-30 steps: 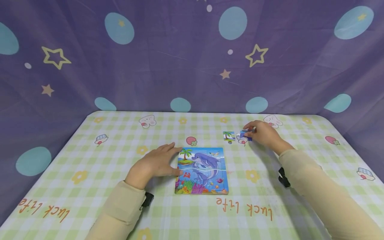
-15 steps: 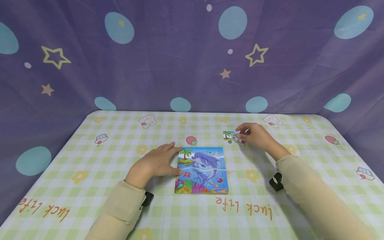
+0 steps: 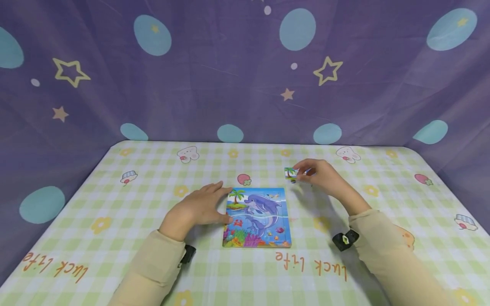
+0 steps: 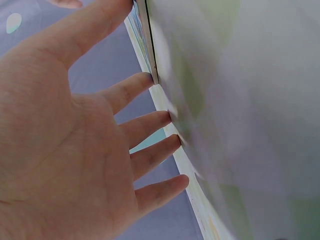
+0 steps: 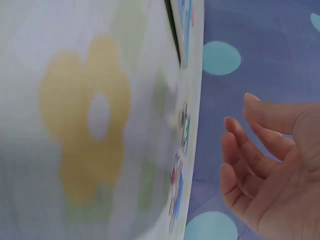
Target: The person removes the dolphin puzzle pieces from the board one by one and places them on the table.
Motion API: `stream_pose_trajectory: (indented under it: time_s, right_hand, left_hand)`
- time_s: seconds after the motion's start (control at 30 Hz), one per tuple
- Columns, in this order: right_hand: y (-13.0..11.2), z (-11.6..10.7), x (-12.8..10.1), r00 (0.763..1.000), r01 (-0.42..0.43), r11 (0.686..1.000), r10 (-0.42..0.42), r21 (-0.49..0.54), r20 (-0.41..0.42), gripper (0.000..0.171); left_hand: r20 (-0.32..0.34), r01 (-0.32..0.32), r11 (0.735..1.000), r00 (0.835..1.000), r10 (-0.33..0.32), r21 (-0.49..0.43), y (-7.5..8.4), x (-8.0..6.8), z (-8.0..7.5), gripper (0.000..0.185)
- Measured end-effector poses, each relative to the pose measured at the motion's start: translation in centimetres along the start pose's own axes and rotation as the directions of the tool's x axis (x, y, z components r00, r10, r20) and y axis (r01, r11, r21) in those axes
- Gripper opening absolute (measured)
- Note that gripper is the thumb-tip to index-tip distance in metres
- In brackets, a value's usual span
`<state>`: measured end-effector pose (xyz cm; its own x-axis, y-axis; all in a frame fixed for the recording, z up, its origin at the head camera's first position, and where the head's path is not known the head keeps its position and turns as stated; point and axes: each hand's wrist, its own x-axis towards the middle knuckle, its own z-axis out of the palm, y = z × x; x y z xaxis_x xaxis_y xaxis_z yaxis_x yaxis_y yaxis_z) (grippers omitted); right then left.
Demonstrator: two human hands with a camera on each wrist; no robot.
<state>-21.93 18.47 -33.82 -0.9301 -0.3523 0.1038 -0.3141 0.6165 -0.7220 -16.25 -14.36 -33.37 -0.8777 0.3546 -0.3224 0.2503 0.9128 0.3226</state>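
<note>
A dolphin puzzle board (image 3: pixel 256 217) lies flat in the middle of the checked tablecloth (image 3: pixel 115 204). My left hand (image 3: pixel 199 208) rests open beside it, with straight fingertips (image 4: pixel 150 80) against the board's left edge (image 4: pixel 142 35). Behind the board and to its right, my right hand (image 3: pixel 317 174) hovers next to a loose palm-tree piece (image 3: pixel 290 172). In the right wrist view its fingers (image 5: pixel 240 145) are loosely curled, hold nothing and stay clear of the cloth. Two small pieces (image 5: pixel 183 127) lie on the cloth below them. A bluish piece under the hand is mostly hidden in the head view.
A purple curtain (image 3: pixel 214 72) with stars and dots hangs close behind the table. The tablecloth carries printed flowers, strawberries and orange "luck life" lettering (image 3: pixel 311 265). Wrist-worn cameras (image 3: pixel 344 239) sit on both beige sleeves.
My right hand slid left from the bluish piece to beside the palm-tree piece, and its forearm swung in. The left hand and the board stayed still.
</note>
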Motion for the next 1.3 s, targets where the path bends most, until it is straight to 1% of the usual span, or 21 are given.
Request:
stream_pose_trajectory:
  time_s: [0.13,0.37,0.47,0.6,0.7,0.87,1.0,1.13,1.3]
  right_hand:
    - [-0.5,0.8,-0.2,0.999,0.028,0.999,-0.028,0.024,0.014,0.024]
    - [-1.6,1.8,-0.5,0.998,0.014,0.998,-0.018,0.06,0.056,0.023]
    - [-1.9,2.2,-0.6,0.998,0.001,0.998,-0.004,0.061,0.064,0.024]
    - [-2.3,2.7,-0.5,0.997,0.003,0.999,-0.006,0.044,0.073,0.024]
    - [-2.4,3.1,-0.4,0.996,0.022,0.999,-0.025,0.035,0.083,0.024]
    - [-2.6,3.7,-0.2,0.991,0.039,0.998,-0.044,0.04,0.128,0.024]
    - [-2.9,4.2,0.1,0.987,-0.002,0.999,-0.003,0.032,0.163,0.026]
    - [-3.3,4.7,0.2,0.98,-0.048,0.999,0.047,0.003,0.193,0.029]
    - [-3.4,5.1,0.3,0.972,-0.061,0.998,0.066,-0.031,0.223,0.033]
  left_hand:
    - [-0.001,-0.001,1.0,1.0,0.001,0.002,-0.1,0.0,0.0,0.085]
    - [-0.002,-0.004,1.0,1.0,0.004,0.0,0.0,0.1,0.0,0.085]
    - [0.001,-0.009,1.0,1.0,0.009,0.0,0.1,0.1,0.0,0.085]
    - [0.004,-0.003,1.0,1.0,0.003,0.007,0.1,0.1,-0.1,0.085]
    - [0.003,0.001,1.0,1.0,-0.001,0.008,0.1,0.1,-0.2,0.085]
    - [0.005,-0.003,1.0,1.0,0.003,0.004,0.0,0.0,-0.2,0.086]
    - [0.003,-0.003,1.0,1.0,0.003,0.003,0.0,0.1,-0.1,0.086]
    - [0.002,0.001,1.0,1.0,-0.001,0.003,0.0,0.1,-0.1,0.086]
    - [0.002,0.001,1.0,1.0,-0.001,0.008,-0.1,0.1,0.0,0.086]
